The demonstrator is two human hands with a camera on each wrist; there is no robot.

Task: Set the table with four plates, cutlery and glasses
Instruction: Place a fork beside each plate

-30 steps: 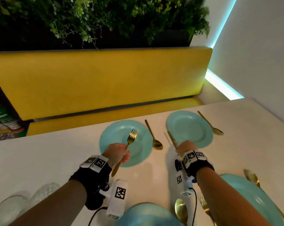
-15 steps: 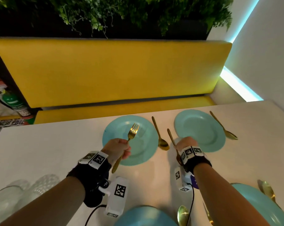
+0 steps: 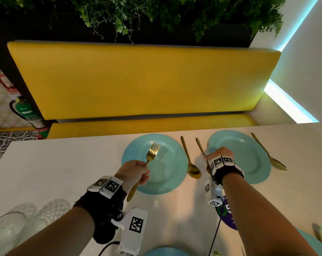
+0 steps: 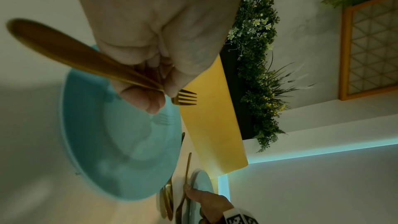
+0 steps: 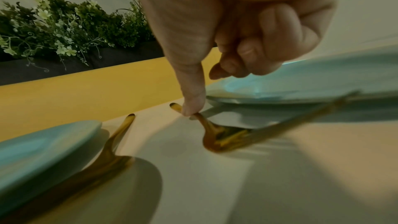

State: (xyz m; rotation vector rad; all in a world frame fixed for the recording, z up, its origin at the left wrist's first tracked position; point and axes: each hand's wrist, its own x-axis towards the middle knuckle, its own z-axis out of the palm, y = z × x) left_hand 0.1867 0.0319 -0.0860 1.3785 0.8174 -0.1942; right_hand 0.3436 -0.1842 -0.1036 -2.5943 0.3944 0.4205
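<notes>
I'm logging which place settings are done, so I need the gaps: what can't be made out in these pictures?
- Near plates: cut off by the head view's bottom edge; their cutlery barely shows.
- Glasses: cropped at the lower left corner; their count is unclear.
- Fork under the right hand: the wrist hides its head in the head view; blurred in the right wrist view.
- Left hand: its fingers round the raised fork are hidden there.

A restaurant booth: yellow padded bench (image 3: pixel 138 80), planter of greenery (image 3: pixel 156 13), fire extinguisher (image 3: pixel 26 112), white table (image 3: pixel 45 172).
</notes>
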